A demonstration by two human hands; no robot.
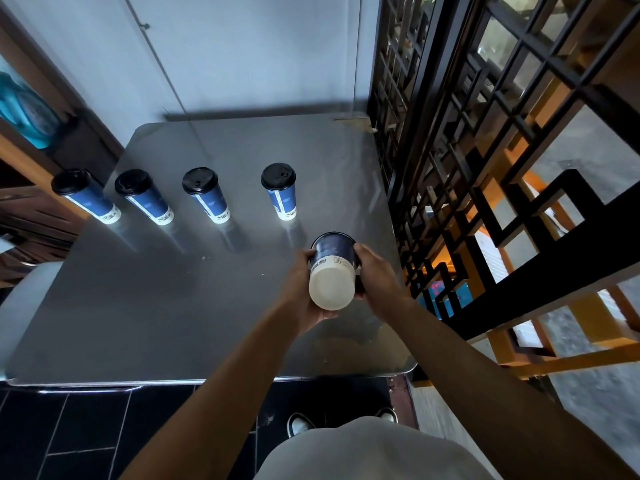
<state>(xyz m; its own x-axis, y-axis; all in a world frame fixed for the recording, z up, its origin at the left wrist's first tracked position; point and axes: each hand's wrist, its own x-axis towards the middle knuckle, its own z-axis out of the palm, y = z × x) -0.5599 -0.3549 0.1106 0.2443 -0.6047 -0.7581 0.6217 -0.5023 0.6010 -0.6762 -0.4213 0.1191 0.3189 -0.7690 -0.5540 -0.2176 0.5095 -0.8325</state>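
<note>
**Both hands hold a blue cup, base to the camera**

Over the steel table (pixel 166 306), toward its 3 o'clock side, the person holds a dark blue paper cup (pixel 331 268) tipped over, so that its pale round base faces the camera and its mouth points away toward 12 o'clock. Whether the far rim touches the tabletop cannot be told, nor whether it carries a lid.

The left hand (pixel 300 292) grips the cup from 9 o'clock. Its thumb lies along the side wall and its fingers curl beneath the base end. The right hand (pixel 375 275) grips it from 3 o'clock, with its fingers wrapped round the wall near the white band. Both hands are closed firmly on the cup, and both forearms reach in from 6 o'clock.

Four more blue cups, each with a black lid, stand upright in a row across the far half of the table. The first cup (pixel 86 195) stands at the 9 o'clock edge, the second cup (pixel 144 197) just beside it, and the third cup (pixel 206 195) near the middle. The fourth cup (pixel 281 192) stands at 11 o'clock from the held one, near it but apart.

A black lattice screen (pixel 485 140) runs along the table's 3 o'clock side, and a pale wall (pixel 242 46) closes it at 12 o'clock. At 6 o'clock, dark floor tiles (pixel 86 431) and the toes of two shoes (pixel 299 424) show below the table edge.
</note>
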